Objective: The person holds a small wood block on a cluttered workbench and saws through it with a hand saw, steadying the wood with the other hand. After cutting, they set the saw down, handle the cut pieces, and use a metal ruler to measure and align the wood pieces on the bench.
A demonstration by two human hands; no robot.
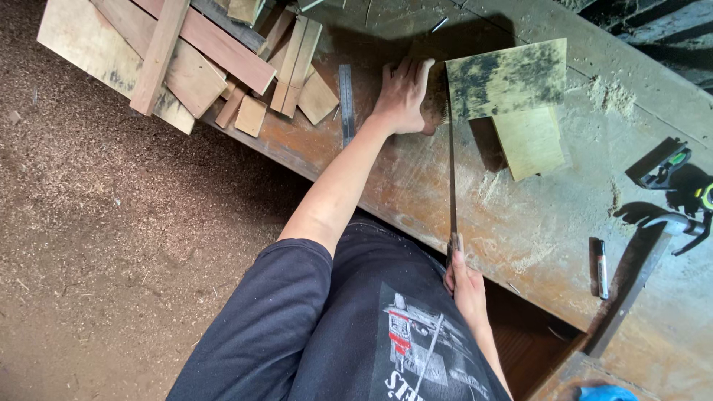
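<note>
Our right hand (462,276) grips the saw (451,171) handle at the desk (416,186) edge; our left hand (403,95) lies flat, fingers spread, pressing the board (507,76) beside the blade. We judge long, level strokes best, left fingers kept off the teeth; ruler (346,100) and scraps (223,52) lie left.

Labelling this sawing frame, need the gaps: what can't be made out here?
Head view only:
- Thin saw blade: seen edge-on, teeth too fine to tell.
- Right hand on the saw handle: the grip is covered by the fingers.
- Left hand: its palm hides the board beneath.
- Stained plywood piece: it covers the saw tip.
- Blue object: cut off by the bottom edge.
</note>
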